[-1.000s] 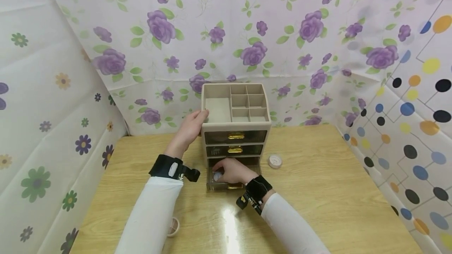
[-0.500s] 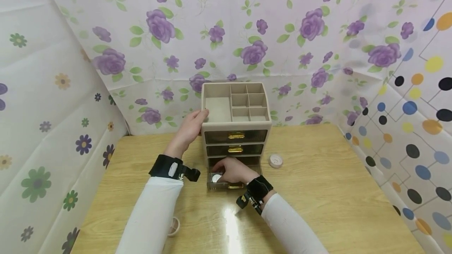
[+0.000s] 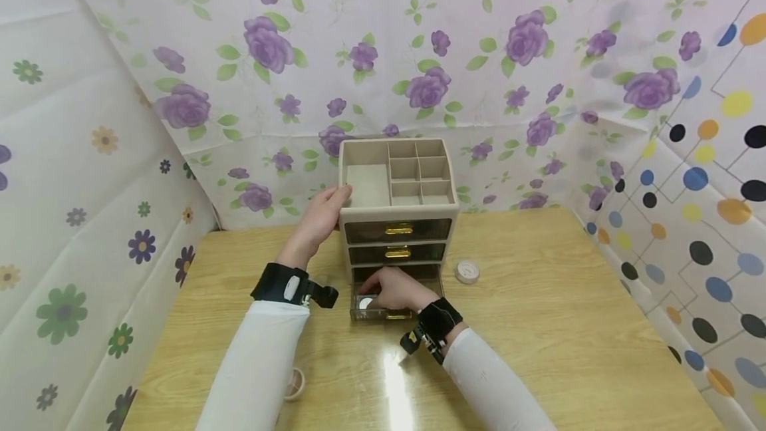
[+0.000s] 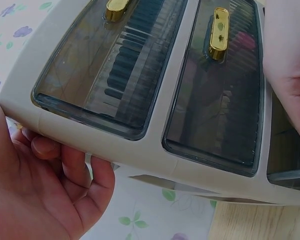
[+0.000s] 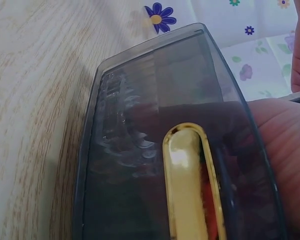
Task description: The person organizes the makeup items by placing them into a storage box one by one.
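A beige drawer organizer [image 3: 399, 213] with dark see-through drawers and gold handles stands against the back. My left hand [image 3: 323, 215] grips its left side, thumb over the top rim; in the left wrist view the fingers curl against the side wall. The bottom drawer [image 3: 376, 316] is pulled out. Inside it, my right hand [image 3: 397, 289] has its thumb and fingers bent around a small white round piece [image 3: 366, 302] at the drawer's left. The fingertips are partly hidden. The drawer's gold handle [image 5: 187, 180] fills the right wrist view, the hand behind the clear front.
A round white container [image 3: 467, 272] lies on the wooden table [image 3: 538, 324] right of the organizer. Near my left sleeve sits a small round beige-rimmed item [image 3: 294, 384], partly covered. Floral cloth [image 3: 269, 118] hangs behind and at the sides.
The white round piece in the drawer has shifted slightly down and left and shows a brighter, flatter face. Both hands stay nearly in place; the head view tilts a little.
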`<action>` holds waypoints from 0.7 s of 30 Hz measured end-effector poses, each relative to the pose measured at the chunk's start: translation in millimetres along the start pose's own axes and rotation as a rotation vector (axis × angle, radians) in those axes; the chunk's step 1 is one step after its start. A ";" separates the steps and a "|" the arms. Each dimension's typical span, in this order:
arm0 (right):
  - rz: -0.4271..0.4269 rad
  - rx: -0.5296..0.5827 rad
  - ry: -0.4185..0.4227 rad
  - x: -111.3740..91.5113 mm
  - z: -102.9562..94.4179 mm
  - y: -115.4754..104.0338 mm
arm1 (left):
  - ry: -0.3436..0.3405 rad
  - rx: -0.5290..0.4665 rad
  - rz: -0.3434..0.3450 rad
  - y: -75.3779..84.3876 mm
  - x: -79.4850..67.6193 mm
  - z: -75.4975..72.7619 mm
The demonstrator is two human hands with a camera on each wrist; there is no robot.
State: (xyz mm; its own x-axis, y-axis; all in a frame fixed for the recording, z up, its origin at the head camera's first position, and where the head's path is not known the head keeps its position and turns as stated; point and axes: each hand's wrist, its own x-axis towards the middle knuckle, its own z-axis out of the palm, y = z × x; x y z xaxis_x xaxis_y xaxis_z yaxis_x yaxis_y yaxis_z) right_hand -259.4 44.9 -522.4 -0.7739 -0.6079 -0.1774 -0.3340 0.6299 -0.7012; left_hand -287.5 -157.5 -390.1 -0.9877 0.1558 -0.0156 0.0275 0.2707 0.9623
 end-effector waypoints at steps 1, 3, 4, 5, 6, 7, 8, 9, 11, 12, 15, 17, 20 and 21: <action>0.002 0.002 0.000 -0.1 -0.2 -0.1 | 0.001 0.001 -0.001 0.3 -0.1 -0.1; 0.007 0.003 -0.002 -0.7 -0.7 -0.3 | 0.001 -0.002 -0.001 1.2 -0.5 -0.2; 0.008 0.006 -0.003 -0.9 -0.9 -0.2 | 0.001 -0.002 -0.002 1.6 -0.7 -0.2; 0.009 0.008 -0.005 -1.3 -1.2 -0.2 | 0.000 -0.002 -0.002 1.9 -0.9 -0.1; 0.011 0.009 -0.008 -1.7 -1.2 -0.1 | -0.001 -0.003 -0.004 1.9 -0.9 0.0; 0.009 0.010 -0.010 -2.3 -1.6 0.0 | -0.002 -0.004 -0.004 2.1 -0.9 0.1; 0.004 0.008 -0.011 -2.9 -2.0 0.1 | -0.003 -0.005 -0.006 2.1 -0.9 0.3; -0.003 0.010 -0.012 -3.5 -2.4 0.2 | -0.003 -0.006 -0.007 2.1 -0.8 0.5; -0.019 0.008 -0.009 -4.8 -3.3 0.9 | -0.005 -0.004 -0.008 2.0 -0.8 0.8; -0.027 0.006 -0.007 -5.6 -3.7 1.2 | -0.004 -0.005 -0.008 1.9 -0.7 0.9; -0.042 0.009 0.002 -8.3 -5.3 3.0 | -0.006 -0.002 -0.008 1.5 -0.4 0.9; -0.046 0.015 0.011 -10.7 -6.7 4.1 | -0.005 -0.004 -0.007 1.3 -0.2 0.7; -0.043 0.039 0.029 -16.3 -10.5 4.9 | -0.008 -0.002 -0.002 0.6 0.0 0.4; -0.045 0.051 0.037 -18.8 -11.8 5.0 | -0.010 0.000 0.000 0.5 0.1 0.4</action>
State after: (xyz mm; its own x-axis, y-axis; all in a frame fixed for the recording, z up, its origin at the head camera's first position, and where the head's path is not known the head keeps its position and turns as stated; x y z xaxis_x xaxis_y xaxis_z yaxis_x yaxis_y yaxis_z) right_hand -252.9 65.2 -514.4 -0.7784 -0.6161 -0.1201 -0.3419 0.5766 -0.7420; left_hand -287.5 -157.0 -389.8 -0.9861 0.1649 -0.0187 0.0270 0.2706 0.9623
